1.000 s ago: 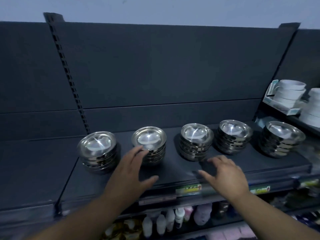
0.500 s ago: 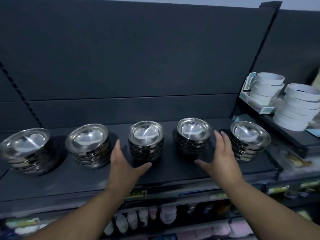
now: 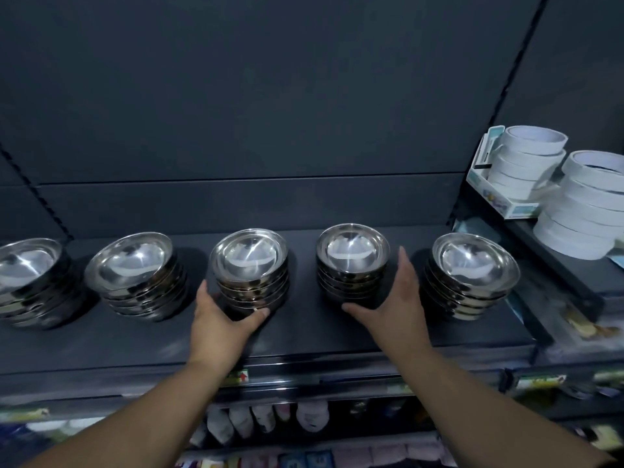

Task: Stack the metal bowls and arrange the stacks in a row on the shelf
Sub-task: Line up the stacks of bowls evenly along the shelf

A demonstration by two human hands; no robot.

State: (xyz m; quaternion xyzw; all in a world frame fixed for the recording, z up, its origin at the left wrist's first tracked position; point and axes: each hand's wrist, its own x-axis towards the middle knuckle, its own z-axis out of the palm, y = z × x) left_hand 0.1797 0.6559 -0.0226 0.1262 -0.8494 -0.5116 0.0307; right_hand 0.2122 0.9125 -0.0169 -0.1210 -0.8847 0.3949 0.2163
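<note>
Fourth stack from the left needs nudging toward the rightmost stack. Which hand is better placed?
Right. The right hand already cups the fourth stack, thumb under its front, fingers on its right side. The left hand is on the middle stack.

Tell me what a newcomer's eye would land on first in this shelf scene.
Five shiny stacks of metal bowls stand in a row on the dark shelf. The left hand cups the middle stack, and the right hand cups the one beside it. At far right, white tape rolls stand out brightly.
</note>
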